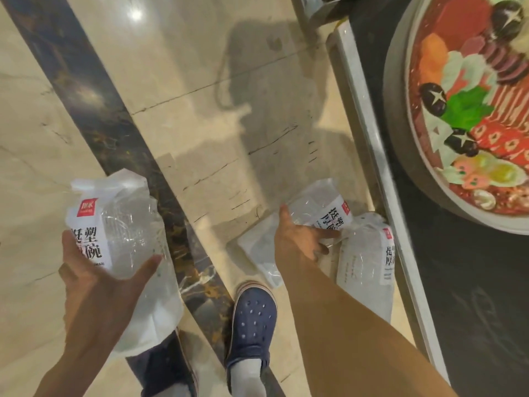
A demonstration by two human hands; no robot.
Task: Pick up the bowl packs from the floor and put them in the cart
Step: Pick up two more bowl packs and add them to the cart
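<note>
Left hand [94,270] cradling bowl pack [120,224] from below, fingers curled round it. Right hand [297,236] spread, fingers touching second pack [320,210] on marble floor [200,81]; third pack [369,262] beside it. Likely light, crinkly, slippery film over stiff bowls; best gripped across middle.

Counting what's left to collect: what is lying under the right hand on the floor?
Under the right hand lies a clear bowl pack on the floor, with a second pack beside it. The hand and forearm cover part of the first pack.
</note>
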